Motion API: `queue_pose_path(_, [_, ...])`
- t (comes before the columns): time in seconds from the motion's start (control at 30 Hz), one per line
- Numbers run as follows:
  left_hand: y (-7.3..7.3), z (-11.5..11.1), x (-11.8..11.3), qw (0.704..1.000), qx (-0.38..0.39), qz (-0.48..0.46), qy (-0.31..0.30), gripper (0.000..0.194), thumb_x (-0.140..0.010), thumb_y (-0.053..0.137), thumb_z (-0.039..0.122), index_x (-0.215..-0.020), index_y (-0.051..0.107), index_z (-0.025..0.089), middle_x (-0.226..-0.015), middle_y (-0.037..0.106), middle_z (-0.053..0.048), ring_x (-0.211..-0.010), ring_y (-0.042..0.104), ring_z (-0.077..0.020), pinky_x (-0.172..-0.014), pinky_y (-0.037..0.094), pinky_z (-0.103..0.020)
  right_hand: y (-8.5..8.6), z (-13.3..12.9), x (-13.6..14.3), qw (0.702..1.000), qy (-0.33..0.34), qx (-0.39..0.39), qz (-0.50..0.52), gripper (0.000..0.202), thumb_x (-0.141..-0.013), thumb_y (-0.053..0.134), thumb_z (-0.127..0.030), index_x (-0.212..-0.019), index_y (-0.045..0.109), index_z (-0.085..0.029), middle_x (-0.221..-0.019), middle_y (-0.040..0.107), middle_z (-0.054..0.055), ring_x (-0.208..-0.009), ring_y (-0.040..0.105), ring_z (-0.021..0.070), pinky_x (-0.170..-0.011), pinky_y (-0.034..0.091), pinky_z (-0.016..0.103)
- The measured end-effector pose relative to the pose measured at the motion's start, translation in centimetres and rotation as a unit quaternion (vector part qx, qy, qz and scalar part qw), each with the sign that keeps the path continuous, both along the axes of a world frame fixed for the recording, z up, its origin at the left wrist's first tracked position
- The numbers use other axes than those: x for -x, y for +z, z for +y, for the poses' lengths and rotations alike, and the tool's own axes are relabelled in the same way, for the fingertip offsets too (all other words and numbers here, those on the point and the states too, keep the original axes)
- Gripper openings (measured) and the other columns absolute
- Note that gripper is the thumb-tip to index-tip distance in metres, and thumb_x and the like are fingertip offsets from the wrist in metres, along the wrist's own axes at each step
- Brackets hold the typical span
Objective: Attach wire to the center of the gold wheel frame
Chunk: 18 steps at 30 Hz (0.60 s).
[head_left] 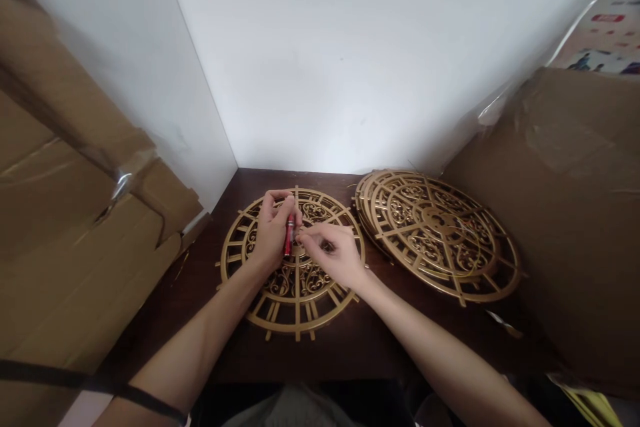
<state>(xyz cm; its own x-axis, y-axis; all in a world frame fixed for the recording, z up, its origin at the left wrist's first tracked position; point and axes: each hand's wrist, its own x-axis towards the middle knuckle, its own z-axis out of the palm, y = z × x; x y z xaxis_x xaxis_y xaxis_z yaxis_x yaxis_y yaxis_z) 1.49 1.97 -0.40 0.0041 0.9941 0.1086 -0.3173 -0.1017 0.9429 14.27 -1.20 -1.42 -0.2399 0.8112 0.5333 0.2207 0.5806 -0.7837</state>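
A round gold openwork clock dial (297, 327) with Roman-numeral bars and scroll patterns lies flat on the dark table. Over its centre, my left hand (274, 227) is closed round a slim red cylinder (289, 237) with a shiny band; its exact kind is unclear. Just right of it, my right hand (335, 250) is closed in a pinch, fingertips close to the cylinder. Whatever those fingertips hold, if anything, is too small to make out. Both hands hide the middle of the dial.
Several similar gold dials (440, 280) are stacked at the right, with thin yellow wire on top. A small metallic tool (504, 324) lies below them. Cardboard boxes stand at the left (65, 247) and right (560, 213). A white wall (340, 67) rises behind the dark table (360, 353).
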Motion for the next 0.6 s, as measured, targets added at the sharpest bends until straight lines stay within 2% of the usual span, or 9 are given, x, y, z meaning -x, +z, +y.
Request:
queue_pose_path(0.07, [-0.04, 0.07, 0.05, 1.0, 0.021, -0.017, 0.007, 0.021, -0.082, 0.056, 0.032, -0.09, 0.04, 0.021, -0.051, 0.05, 0.007, -0.038, 0.039, -0.0057, -0.037, 0.031, -0.014, 0.04, -0.16, -0.04, 0.997, 0.023, -0.048, -0.054, 0.02, -0.087, 0.049, -0.028, -0.077, 0.064, -0.018, -0.063, 0.059, 0.0, -0.052, 0.048, 0.0094, -0.053, 0.039, 0.023])
queue_pose_path(0.17, [-0.09, 0.17, 0.05, 0.998, 0.041, -0.028, 0.024, 0.022, -0.082, 0.056, 0.032, -0.09, 0.037, 0.022, -0.052, 0.051, 0.008, -0.034, 0.036, -0.0052, -0.034, 0.029, -0.014, 0.04, -0.25, -0.15, 0.993, 0.047, -0.061, -0.092, 0.021, -0.089, 0.046, -0.027, -0.078, 0.062, -0.019, -0.063, 0.057, -0.001, -0.048, 0.043, 0.0082, -0.051, 0.036, 0.022])
queue_pose_path(0.37, [-0.29, 0.36, 0.04, 0.997, 0.048, -0.028, 0.052, 0.025, -0.083, 0.056, 0.036, -0.088, 0.035, 0.022, -0.054, 0.052, 0.008, -0.034, 0.039, -0.0052, -0.032, 0.03, -0.014, -0.18, -0.27, -0.18, 0.988, 0.051, -0.08, -0.121, 0.019, -0.086, 0.047, -0.023, -0.07, 0.056, -0.019, -0.053, 0.043, -0.004, -0.047, 0.039, 0.0082, -0.049, 0.031, 0.022])
queue_pose_path(0.6, [-0.22, 0.3, 0.01, 0.996, 0.064, -0.034, 0.06, 0.027, -0.082, 0.057, 0.037, -0.089, 0.036, 0.021, -0.054, 0.052, 0.008, -0.035, 0.039, -0.0047, -0.034, 0.031, -0.013, -0.28, -0.17, 0.0, 0.987, 0.033, -0.081, -0.133, 0.021, -0.086, 0.046, -0.024, -0.067, 0.054, -0.019, -0.052, 0.044, -0.005, -0.046, 0.037, 0.0075, -0.048, 0.03, 0.021])
